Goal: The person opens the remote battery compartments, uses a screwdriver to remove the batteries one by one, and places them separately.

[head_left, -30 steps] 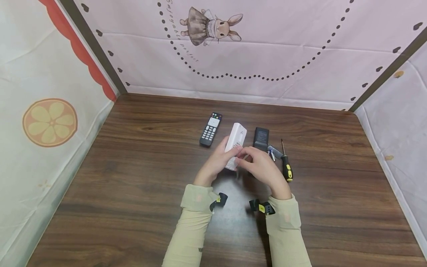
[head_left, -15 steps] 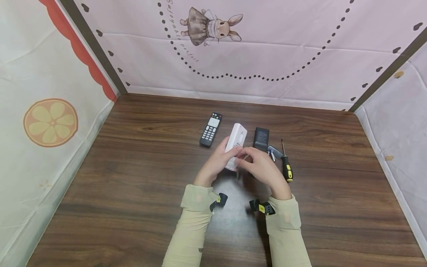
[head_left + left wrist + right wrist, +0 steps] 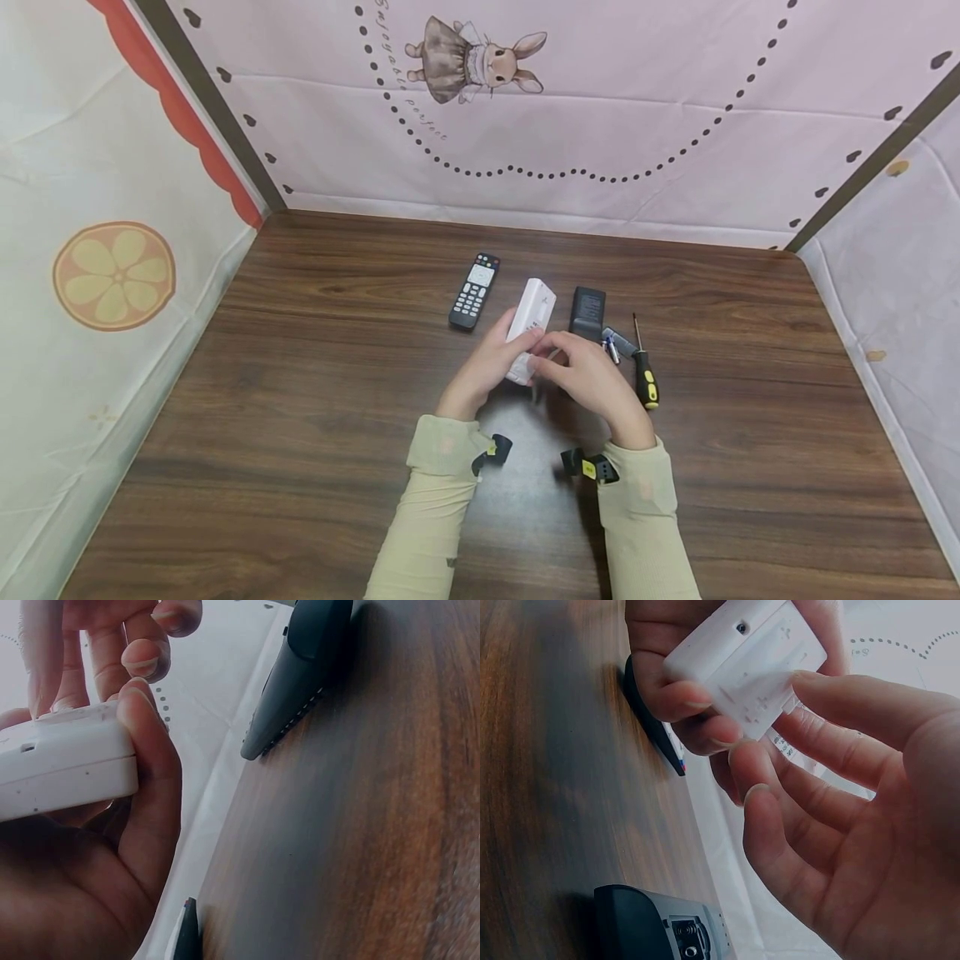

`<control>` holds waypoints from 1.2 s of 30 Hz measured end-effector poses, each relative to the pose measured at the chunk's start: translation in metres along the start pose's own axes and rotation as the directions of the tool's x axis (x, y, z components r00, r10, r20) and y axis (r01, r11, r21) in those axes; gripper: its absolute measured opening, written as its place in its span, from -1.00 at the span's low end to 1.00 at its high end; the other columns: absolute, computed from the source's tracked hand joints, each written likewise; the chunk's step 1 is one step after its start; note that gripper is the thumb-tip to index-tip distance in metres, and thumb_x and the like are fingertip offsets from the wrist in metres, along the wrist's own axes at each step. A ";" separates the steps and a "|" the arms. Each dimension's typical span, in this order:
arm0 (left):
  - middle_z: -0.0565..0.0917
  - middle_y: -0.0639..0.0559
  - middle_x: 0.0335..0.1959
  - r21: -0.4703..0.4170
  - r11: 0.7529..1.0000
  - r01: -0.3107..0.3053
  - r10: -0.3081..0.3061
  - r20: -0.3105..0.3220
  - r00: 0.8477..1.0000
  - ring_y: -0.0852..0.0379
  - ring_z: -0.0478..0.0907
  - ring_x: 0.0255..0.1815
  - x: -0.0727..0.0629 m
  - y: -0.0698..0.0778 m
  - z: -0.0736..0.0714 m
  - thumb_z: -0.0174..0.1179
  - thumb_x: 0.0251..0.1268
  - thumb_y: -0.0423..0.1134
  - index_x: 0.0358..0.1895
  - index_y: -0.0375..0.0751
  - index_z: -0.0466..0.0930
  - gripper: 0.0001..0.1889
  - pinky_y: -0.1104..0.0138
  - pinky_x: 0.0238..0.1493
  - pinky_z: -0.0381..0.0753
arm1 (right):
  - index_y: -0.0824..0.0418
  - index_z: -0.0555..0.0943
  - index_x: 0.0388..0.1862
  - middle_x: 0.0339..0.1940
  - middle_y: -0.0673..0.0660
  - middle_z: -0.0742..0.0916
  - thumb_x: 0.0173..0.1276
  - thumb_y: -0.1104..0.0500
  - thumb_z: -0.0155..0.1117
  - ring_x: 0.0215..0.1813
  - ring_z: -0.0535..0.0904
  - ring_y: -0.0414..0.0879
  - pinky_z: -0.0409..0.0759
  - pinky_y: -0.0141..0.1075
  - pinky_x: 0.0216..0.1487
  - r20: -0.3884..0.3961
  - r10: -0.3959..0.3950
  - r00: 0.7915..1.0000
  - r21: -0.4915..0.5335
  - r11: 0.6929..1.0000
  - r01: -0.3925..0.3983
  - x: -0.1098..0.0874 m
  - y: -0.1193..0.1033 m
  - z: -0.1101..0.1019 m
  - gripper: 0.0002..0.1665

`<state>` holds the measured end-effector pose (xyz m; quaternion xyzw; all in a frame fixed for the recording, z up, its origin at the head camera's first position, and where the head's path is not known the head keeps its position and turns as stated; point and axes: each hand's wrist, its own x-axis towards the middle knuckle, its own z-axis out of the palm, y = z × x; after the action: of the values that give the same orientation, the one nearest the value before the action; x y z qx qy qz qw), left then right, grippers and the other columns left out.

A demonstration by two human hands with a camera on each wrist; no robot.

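Note:
My left hand (image 3: 480,367) grips a white remote control (image 3: 534,305) above the table, its thumb lying across the top. The right hand (image 3: 588,371) works at the near end of that remote, with its thumb and forefinger pinching there. In the right wrist view, the right thumb (image 3: 840,694) presses the edge of a white face with raised plus marks (image 3: 754,705), while the other fingers curl below. A small screw (image 3: 742,628) shows in the remote's end. What lies between thumb and forefinger is mostly hidden.
A black remote with white buttons (image 3: 474,292) lies to the left on the wooden table (image 3: 315,400). Right of my hands are a dark device (image 3: 587,311), a grey piece (image 3: 619,342), batteries (image 3: 612,350) and a yellow-black screwdriver (image 3: 645,375). Fabric walls (image 3: 600,125) surround the table.
The white remote's far end has shifted very slightly toward me. Both hands keep nearly the same place and hold.

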<state>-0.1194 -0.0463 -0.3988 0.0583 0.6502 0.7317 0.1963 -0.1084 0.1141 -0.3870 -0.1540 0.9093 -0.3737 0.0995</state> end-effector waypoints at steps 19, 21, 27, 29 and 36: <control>0.49 -0.17 -0.23 -0.025 1.000 0.009 -0.009 -0.008 1.000 0.00 0.53 -0.47 0.012 -0.021 -0.005 0.06 0.25 -0.05 0.22 -0.03 0.19 -0.51 0.09 -0.51 0.58 | -0.08 0.55 -0.20 -0.35 -0.12 0.61 0.21 -0.09 0.17 -0.34 0.51 -0.17 0.48 -0.29 -0.35 0.007 0.014 1.000 0.015 1.000 -0.014 -0.002 0.001 0.001 -0.78; 0.49 -0.18 -0.23 -0.021 1.000 0.000 0.000 -0.010 1.000 0.01 0.53 -0.48 0.013 -0.023 -0.005 0.06 0.24 -0.03 0.21 -0.02 0.19 -0.50 0.10 -0.52 0.58 | -0.09 0.55 -0.19 -0.34 -0.13 0.61 0.21 -0.09 0.17 -0.34 0.50 -0.18 0.48 -0.29 -0.35 0.010 0.020 1.000 0.014 1.000 -0.021 -0.002 0.001 0.001 -0.78; 0.49 -0.20 -0.23 -0.011 1.000 -0.019 0.019 -0.016 1.000 0.01 0.53 -0.48 0.011 -0.025 -0.005 0.07 0.22 0.00 0.21 -0.01 0.19 -0.49 0.12 -0.54 0.58 | -0.06 0.55 -0.17 -0.32 -0.10 0.61 0.21 -0.08 0.18 -0.31 0.50 -0.16 0.48 -0.28 -0.32 0.022 0.026 0.999 0.021 0.999 -0.027 -0.004 0.000 0.000 -0.76; 0.49 -0.19 -0.23 -0.011 1.000 -0.016 0.016 -0.017 1.000 0.02 0.54 -0.48 0.011 -0.026 -0.005 0.07 0.22 -0.01 0.20 -0.01 0.20 -0.49 0.13 -0.54 0.58 | -0.06 0.55 -0.17 -0.32 -0.10 0.62 0.21 -0.08 0.18 -0.31 0.50 -0.17 0.48 -0.28 -0.31 0.026 0.028 0.999 0.022 0.999 -0.028 -0.004 0.000 0.001 -0.76; 0.50 -0.18 -0.26 -0.018 1.000 -0.004 0.003 -0.012 1.000 0.03 0.53 -0.49 0.011 -0.024 -0.006 0.07 0.24 -0.04 0.20 -0.06 0.19 -0.50 0.11 -0.52 0.59 | -0.06 0.55 -0.17 -0.31 -0.10 0.62 0.20 -0.08 0.19 -0.31 0.50 -0.20 0.48 -0.28 -0.31 0.019 0.017 1.000 0.024 1.000 -0.017 -0.003 0.001 0.000 -0.75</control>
<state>-0.1262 -0.0457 -0.4246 0.0531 0.6446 0.7382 0.1916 -0.1053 0.1156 -0.3875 -0.1484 0.9050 -0.3822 0.1131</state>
